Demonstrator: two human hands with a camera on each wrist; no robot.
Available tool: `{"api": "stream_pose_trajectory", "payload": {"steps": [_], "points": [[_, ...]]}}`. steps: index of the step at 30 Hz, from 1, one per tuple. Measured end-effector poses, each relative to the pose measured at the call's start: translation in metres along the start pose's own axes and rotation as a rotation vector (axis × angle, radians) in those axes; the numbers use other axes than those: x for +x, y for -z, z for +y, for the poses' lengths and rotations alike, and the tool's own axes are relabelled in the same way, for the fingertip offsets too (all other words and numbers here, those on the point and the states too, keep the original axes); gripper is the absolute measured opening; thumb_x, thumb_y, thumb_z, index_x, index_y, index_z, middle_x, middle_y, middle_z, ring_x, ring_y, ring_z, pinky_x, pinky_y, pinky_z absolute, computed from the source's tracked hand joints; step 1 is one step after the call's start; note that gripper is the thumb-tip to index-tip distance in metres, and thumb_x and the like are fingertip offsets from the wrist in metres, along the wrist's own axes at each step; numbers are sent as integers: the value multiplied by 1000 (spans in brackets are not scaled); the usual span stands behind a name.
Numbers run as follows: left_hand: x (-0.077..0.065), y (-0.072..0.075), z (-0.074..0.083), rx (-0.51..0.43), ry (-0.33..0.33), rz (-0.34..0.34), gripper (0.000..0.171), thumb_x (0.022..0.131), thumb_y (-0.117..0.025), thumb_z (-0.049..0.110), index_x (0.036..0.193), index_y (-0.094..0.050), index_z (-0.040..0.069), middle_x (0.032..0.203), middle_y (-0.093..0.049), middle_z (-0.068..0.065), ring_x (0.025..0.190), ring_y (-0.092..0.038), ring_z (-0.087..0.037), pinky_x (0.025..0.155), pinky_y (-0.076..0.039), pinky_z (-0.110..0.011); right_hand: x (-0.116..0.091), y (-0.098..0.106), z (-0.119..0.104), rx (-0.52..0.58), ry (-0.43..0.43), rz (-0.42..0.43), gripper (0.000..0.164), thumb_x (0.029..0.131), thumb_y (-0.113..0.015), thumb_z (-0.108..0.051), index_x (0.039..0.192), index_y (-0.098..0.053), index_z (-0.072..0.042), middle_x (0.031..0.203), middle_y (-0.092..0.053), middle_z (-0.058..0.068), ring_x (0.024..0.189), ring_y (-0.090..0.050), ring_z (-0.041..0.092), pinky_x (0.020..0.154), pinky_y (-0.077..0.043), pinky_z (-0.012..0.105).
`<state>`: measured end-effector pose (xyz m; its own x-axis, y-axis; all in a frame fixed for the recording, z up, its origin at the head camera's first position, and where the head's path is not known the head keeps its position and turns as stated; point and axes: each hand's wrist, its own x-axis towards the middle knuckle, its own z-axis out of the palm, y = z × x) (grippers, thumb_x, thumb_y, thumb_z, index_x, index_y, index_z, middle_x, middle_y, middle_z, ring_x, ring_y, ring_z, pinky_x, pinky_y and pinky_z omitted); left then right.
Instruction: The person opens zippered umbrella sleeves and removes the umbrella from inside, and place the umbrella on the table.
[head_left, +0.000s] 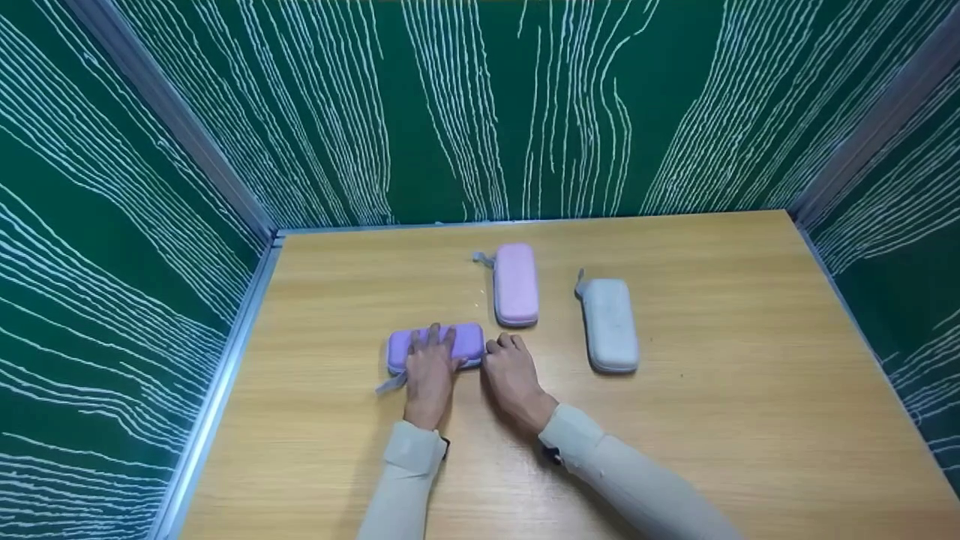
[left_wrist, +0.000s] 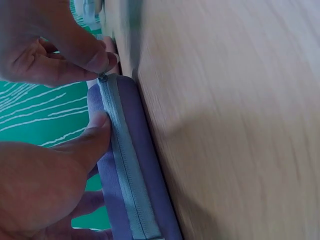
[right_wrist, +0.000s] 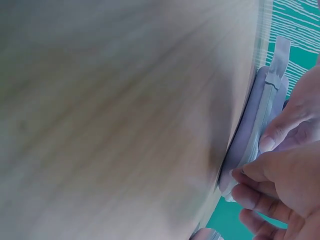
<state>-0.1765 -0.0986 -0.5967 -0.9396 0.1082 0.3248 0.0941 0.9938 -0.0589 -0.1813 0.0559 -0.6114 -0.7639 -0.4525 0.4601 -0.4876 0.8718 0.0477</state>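
A purple zippered hard case [head_left: 470,340] lies crosswise on the table, its grey strap [head_left: 390,385] sticking out at the left end. My left hand [head_left: 431,375] holds it down, fingers spread over the top and thumb against the near side. At the case's right end, my right hand [head_left: 516,375] has its fingers curled in close. The left wrist view shows its thumb and finger pinching the zipper pull [left_wrist: 103,77] at the end of the grey zipper [left_wrist: 125,155]. Along its visible length that zipper is closed.
A pink case [head_left: 516,283] lies just beyond the right hand, and a light grey case [head_left: 611,324] farther right; both have grey straps. Green panels [head_left: 450,112] with white wavy lines wall the wooden table [head_left: 712,435] at the back and sides.
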Motion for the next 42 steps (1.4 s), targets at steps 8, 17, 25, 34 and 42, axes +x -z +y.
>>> {"api": "stream_pose_trajectory", "payload": {"steps": [8,17,25,34,42], "points": [[1,2,-3,-12,-31,-2,56,84,-83,46,134,-73,21,132,-69,-9,117,-65,-39,75,-62,-42,-1,1,3,7,-18,-25,10,83,-73,-5,75,-78,-9,80,-68,3,81,-57,25,79,-47,38],[5,11,-24,-179,-48,-167,52,92,-78,33,141,-69,16,147,-63,-12,135,-58,-41,94,-60,-49,2,3,5,34,-38,-82,13,84,-71,0,79,-80,-8,80,-68,4,82,-59,27,81,-47,40],[4,20,-42,-360,42,-289,49,95,-77,21,142,-68,13,155,-56,-15,145,-48,-40,98,-56,-63,1,6,4,23,-40,-110,14,85,-72,1,81,-81,-8,81,-70,4,82,-58,27,80,-47,39],[3,17,-44,-273,-43,-209,46,93,-78,27,137,-72,14,145,-61,-14,133,-57,-39,84,-62,-57,0,4,2,22,-36,-44,13,85,-72,0,78,-80,-9,79,-67,4,82,-56,27,79,-45,39],[3,15,-44,-287,-37,-201,46,94,-77,27,137,-72,13,144,-61,-15,132,-57,-40,80,-62,-59,-2,3,-7,10,-29,-80,13,84,-70,0,79,-78,-9,81,-67,3,82,-56,26,80,-45,38]]}}
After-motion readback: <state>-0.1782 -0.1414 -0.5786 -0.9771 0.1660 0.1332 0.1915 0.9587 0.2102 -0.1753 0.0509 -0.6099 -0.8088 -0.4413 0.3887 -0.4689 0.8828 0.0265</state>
